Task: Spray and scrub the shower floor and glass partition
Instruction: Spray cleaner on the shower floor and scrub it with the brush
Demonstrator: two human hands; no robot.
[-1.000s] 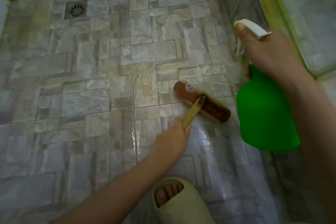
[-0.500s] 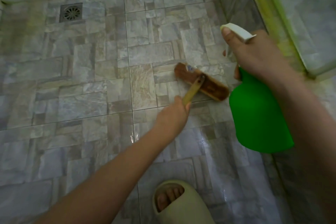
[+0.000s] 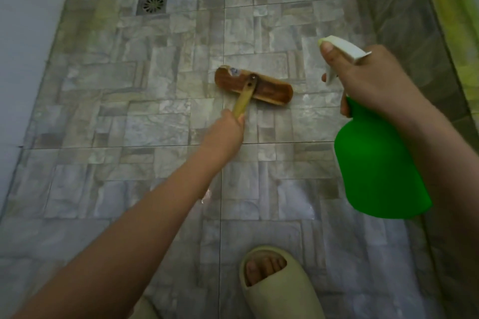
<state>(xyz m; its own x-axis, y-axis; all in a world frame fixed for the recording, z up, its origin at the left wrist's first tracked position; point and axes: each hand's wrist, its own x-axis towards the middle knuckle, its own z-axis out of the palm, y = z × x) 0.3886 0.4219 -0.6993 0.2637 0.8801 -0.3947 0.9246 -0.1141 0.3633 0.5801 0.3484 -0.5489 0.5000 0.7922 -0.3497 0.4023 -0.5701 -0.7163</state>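
Left-hand grip: seen from the head camera, the left hand [image 3: 225, 134] is curled round the lower end of the pale wooden handle [image 3: 243, 101] of a scrub brush [image 3: 255, 87], arm stretched forward.
Right-hand grip: the right hand [image 3: 375, 83] wraps the neck of a green spray bottle [image 3: 378, 171]. The thumb lies along the white spray head [image 3: 346, 50], which points forward and left.
Brush position: the brown brush head lies flat on the shower floor [image 3: 155, 124], near the middle, across a grout line.
Bottle position: held in the air to the right of the brush, well apart from it.
Done so far: tiles close to the person, below the brush, shine wet, so that patch looks sprayed and probably scrubbed.
Left to do: tiles towards the drain [image 3: 152, 2] and the white wall [image 3: 26, 59] look dull and dry. The far half of the floor appears untreated, and nothing suggests the glass has been cleaned.
Glass partition: a blurred yellow-green band [image 3: 456, 21] at the far right may be its base; I cannot tell.
Around: a darker tiled edge [image 3: 399, 21] runs along the right side.
In the way: the person's foot in a beige slipper [image 3: 282, 292] stands on the wet tiles, which could be slippery.
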